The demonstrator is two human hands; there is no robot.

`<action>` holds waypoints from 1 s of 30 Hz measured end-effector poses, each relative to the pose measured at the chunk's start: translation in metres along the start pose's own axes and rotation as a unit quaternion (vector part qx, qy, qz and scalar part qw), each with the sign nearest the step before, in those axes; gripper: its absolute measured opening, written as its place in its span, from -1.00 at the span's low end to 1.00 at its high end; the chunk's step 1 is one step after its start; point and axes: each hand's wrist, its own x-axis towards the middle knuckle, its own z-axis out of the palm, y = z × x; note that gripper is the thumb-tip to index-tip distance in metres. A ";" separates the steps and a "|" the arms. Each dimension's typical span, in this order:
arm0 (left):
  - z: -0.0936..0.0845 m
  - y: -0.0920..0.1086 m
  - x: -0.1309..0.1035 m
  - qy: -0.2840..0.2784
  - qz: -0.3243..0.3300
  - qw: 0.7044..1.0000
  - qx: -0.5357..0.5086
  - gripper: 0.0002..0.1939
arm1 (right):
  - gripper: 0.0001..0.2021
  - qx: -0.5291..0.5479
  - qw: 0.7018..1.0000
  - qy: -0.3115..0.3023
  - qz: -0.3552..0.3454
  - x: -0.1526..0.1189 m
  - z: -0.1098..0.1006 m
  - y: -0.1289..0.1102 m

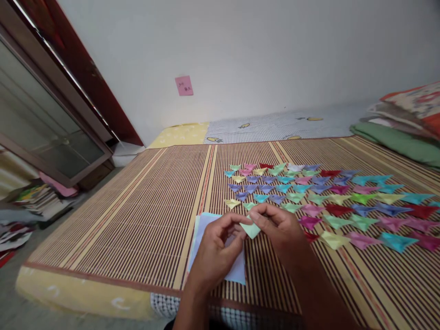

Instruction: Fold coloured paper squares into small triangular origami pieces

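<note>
Between my two hands is a small folded piece of pale green paper [252, 230], its lower corner pointing down. My left hand [220, 243] pinches its left side between thumb and fingers. From the right, my right hand [277, 225] grips its upper edge, thumb on the near face. Below my left hand lies a stack of lilac and light blue paper sheets [202, 233], partly hidden by the hand. Rows of small folded paper boats [295, 197] in many colours spread over the striped mat, beyond and to the right of my hands.
The striped bamboo mat [120, 215] covers a bed with a yellow patterned sheet [85, 293]. Folded bedding [395, 137] is piled at the far right. A pink note [184, 85] sticks to the wall. Books [39, 201] lie at left beside a glass-panelled cabinet door [51, 110].
</note>
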 end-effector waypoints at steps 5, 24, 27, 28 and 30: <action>0.000 0.001 0.000 0.004 0.014 1.000 0.003 -0.78 | -0.78 -0.005 1.000 -0.007 0.000 -0.001 0.003 -0.001; -0.008 -0.001 0.000 0.104 0.099 0.989 0.036 -0.82 | -0.93 -0.003 0.989 -0.077 -0.126 -0.003 -0.004 -0.005; -0.007 -0.002 0.000 0.114 0.095 0.988 0.030 -0.84 | -0.93 -0.003 0.989 -0.067 -0.131 -0.003 -0.001 -0.003; -0.006 -0.003 0.000 0.118 0.091 0.988 0.029 -0.85 | -0.94 -0.001 0.990 -0.063 -0.128 -0.003 0.000 -0.002; -0.005 -0.005 0.000 0.129 0.083 0.988 0.027 -0.88 | -0.93 0.003 0.992 -0.048 -0.117 -0.003 0.002 -0.001</action>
